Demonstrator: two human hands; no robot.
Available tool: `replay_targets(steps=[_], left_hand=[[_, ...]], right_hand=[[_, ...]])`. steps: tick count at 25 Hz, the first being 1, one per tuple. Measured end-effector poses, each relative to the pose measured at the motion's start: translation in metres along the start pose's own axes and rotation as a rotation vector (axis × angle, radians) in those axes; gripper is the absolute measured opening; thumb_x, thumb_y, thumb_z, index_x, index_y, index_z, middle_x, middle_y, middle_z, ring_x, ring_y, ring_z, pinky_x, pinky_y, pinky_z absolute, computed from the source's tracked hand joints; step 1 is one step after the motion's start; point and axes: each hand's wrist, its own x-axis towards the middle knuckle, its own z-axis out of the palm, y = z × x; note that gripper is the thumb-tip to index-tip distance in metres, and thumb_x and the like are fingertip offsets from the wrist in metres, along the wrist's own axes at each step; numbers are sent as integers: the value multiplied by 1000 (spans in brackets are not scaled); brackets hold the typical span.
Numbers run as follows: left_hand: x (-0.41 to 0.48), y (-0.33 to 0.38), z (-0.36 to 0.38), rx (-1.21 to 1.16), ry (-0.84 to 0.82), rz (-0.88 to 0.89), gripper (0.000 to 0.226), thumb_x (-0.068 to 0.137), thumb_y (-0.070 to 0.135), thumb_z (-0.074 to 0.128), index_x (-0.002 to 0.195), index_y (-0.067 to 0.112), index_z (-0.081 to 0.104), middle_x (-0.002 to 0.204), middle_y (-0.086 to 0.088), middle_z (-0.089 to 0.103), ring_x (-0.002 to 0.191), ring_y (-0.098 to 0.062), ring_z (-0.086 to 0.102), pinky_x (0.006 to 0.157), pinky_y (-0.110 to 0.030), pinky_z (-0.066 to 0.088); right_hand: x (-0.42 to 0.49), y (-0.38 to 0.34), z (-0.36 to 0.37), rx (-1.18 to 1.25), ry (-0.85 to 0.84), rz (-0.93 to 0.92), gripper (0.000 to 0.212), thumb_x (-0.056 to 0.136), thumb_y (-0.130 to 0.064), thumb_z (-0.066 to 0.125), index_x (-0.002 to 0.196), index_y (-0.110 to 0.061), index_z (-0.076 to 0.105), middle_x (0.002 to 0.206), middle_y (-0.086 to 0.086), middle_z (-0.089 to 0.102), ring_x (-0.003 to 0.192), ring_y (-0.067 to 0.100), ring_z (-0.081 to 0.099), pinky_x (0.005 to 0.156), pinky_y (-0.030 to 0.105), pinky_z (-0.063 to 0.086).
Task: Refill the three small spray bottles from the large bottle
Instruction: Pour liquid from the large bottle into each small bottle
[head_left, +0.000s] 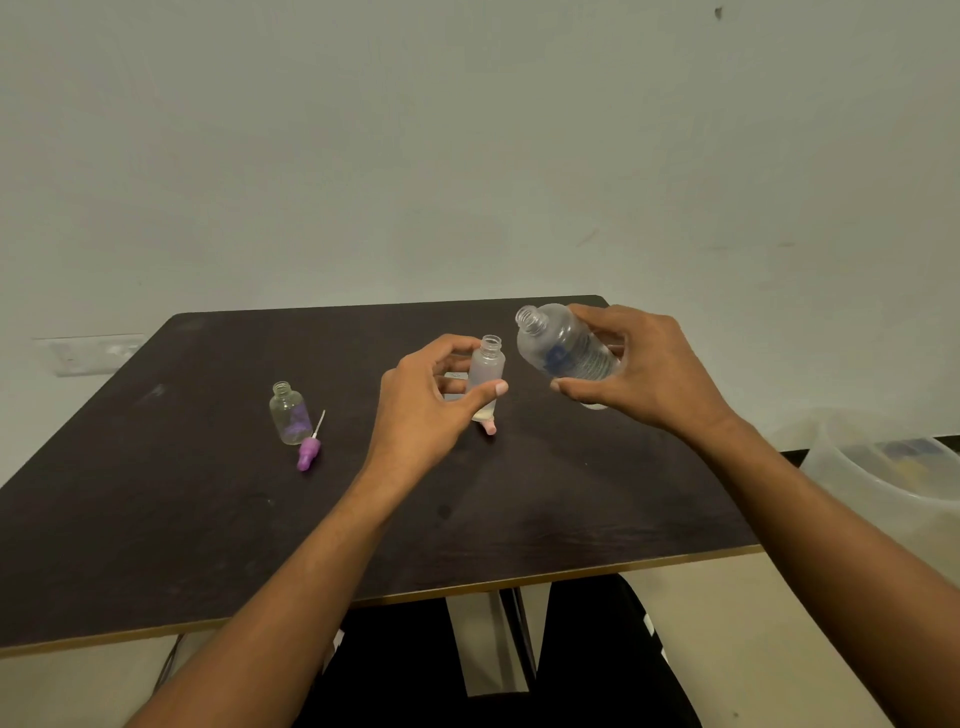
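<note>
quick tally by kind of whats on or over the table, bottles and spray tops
Small spray bottles, uncapped: 2, one in the left hand at, one standing at
Large bottle: 1, tilted in the right hand at
Spray tops lying loose: 2, purple, pink
Total: 5

Pink spray cap (489, 427) mostly hidden behind the frosted small bottle (487, 371); large bottle (563, 349) label print illegible; translucent tub (883, 483) cut by right edge.
</note>
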Motion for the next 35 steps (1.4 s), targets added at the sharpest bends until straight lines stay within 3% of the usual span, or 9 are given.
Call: replay_targets(steps=[2, 5, 8, 11, 14, 21, 24, 31, 35], left_hand=[[0, 0, 0, -10, 1, -6, 48, 79, 36, 91, 122, 30, 72, 111, 12, 76, 96, -8, 75, 89, -33, 64], [-1, 1, 1, -12, -2, -13, 48, 79, 36, 90, 123, 30, 71, 113, 12, 76, 95, -8, 75, 89, -33, 64], [-1, 1, 0, -5, -10, -20, 50, 80, 36, 90, 125, 28, 70, 117, 8, 75, 100, -12, 75, 91, -37, 63], [-2, 0, -1, -9, -6, -20, 48, 81, 36, 89, 124, 29, 70, 117, 9, 75, 101, -11, 74, 91, -34, 63], [-3, -3, -4, -4, 13, -26, 47, 81, 39, 88, 123, 30, 70, 115, 11, 75, 97, -6, 74, 87, -28, 62], [3, -39, -32, 49, 95, -39, 40, 85, 24, 87, 122, 24, 70, 110, 11, 76, 98, -1, 72, 84, -12, 56], [12, -66, -50, 98, 139, -96, 39, 88, 18, 84, 123, 18, 67, 111, 8, 73, 102, -2, 69, 80, -4, 50], [32, -117, -63, 194, 160, -248, 44, 89, 18, 83, 129, 15, 64, 117, 0, 73, 101, -13, 70, 90, -25, 54], [39, -128, -54, 205, 106, -279, 41, 90, 16, 81, 127, 15, 64, 114, 1, 72, 104, -17, 70, 97, -37, 57]], right_hand=[[-1, 0, -4, 104, 18, 36, 70, 69, -47, 93, 134, -41, 67, 108, -16, 75, 102, 5, 72, 94, 29, 60], [-3, 3, -6, 218, 45, 121, 58, 72, -46, 93, 126, -43, 71, 99, -29, 69, 97, -11, 67, 82, 3, 48], [-6, 1, -6, 324, 68, 188, 43, 75, -47, 91, 109, -56, 65, 91, -43, 65, 90, -24, 61, 72, -3, 44], [-9, 0, -5, 368, 91, 202, 45, 75, -51, 88, 109, -60, 60, 93, -45, 63, 92, -18, 64, 75, 3, 45], [-11, 3, -4, 378, 110, 205, 58, 73, -57, 86, 126, -47, 64, 107, -35, 63, 101, -11, 62, 83, 11, 46], [-23, 6, -1, 395, 114, 215, 55, 73, -57, 86, 121, -57, 60, 106, -39, 62, 100, -15, 61, 83, 8, 43], [-28, 12, 3, 397, 119, 227, 64, 73, -56, 87, 132, -43, 67, 120, -23, 71, 111, -1, 65, 93, 18, 49], [-39, 18, 9, 398, 94, 212, 72, 75, -53, 88, 141, -35, 65, 131, -10, 71, 121, 12, 65, 99, 27, 51], [-43, 20, 11, 389, 82, 221, 73, 74, -52, 89, 141, -37, 65, 129, -14, 70, 118, 7, 64, 94, 17, 48]])
